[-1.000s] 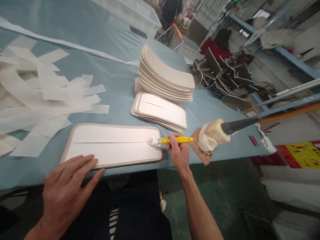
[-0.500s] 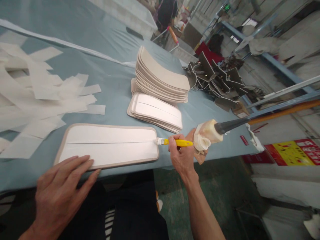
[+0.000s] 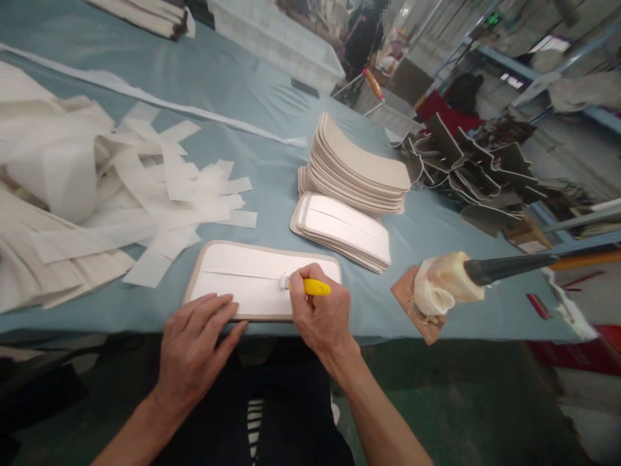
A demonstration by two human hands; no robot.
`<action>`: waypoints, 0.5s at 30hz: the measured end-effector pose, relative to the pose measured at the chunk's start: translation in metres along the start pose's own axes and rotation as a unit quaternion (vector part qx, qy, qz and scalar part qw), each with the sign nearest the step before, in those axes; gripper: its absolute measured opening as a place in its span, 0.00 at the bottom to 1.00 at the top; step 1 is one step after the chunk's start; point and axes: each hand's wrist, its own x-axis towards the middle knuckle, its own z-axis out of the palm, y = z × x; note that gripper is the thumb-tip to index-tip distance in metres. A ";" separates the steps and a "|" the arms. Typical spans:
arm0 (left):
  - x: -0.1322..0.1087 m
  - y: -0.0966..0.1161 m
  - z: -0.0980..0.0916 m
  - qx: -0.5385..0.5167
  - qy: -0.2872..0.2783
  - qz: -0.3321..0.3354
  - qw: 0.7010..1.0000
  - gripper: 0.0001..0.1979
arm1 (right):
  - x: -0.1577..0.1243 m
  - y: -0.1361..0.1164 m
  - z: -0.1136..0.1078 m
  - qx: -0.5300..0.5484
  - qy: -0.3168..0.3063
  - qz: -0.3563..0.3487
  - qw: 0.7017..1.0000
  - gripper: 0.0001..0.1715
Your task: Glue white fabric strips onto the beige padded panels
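A flat white panel with a beige rim (image 3: 252, 299) lies at the table's near edge, a thin slit running along its length. My left hand (image 3: 196, 346) rests flat on its lower left border, fingers stretched out. In my right hand (image 3: 323, 317) is a yellow-handled brush (image 3: 316, 287), gripped between thumb and fingers. Its whitish bristles touch the panel along the slit, right of the middle. Behind the panel sits a short stack of similar white panels (image 3: 347, 226), and beyond it a taller stack of curved beige pieces (image 3: 363, 152).
Loose white strips (image 3: 160, 188) cover the left of the blue-covered table (image 3: 252, 175). To the right, a glue-crusted container with a dark nozzle (image 3: 449, 278) lies on a brown scrap (image 3: 406, 291). Dark folded pieces (image 3: 466, 162) are heaped behind. A translucent crate (image 3: 281, 48) stands at the back.
My right hand has drawn the brush leftward along the slit, from the panel's right end toward its middle. My left hand stays on the panel. The whole view has shifted.
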 end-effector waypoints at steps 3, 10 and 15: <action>-0.001 0.003 -0.003 -0.002 -0.001 -0.012 1.000 0.15 | 0.003 -0.021 0.017 0.106 -0.005 0.009 0.994 0.16; 0.000 0.012 -0.011 -0.020 -0.006 -0.058 0.998 0.09 | 0.003 -0.027 0.030 0.441 0.044 0.185 0.877 0.21; 0.006 0.018 -0.027 -0.055 0.003 -0.076 0.996 0.09 | -0.006 0.005 0.024 0.530 0.081 0.270 0.800 0.22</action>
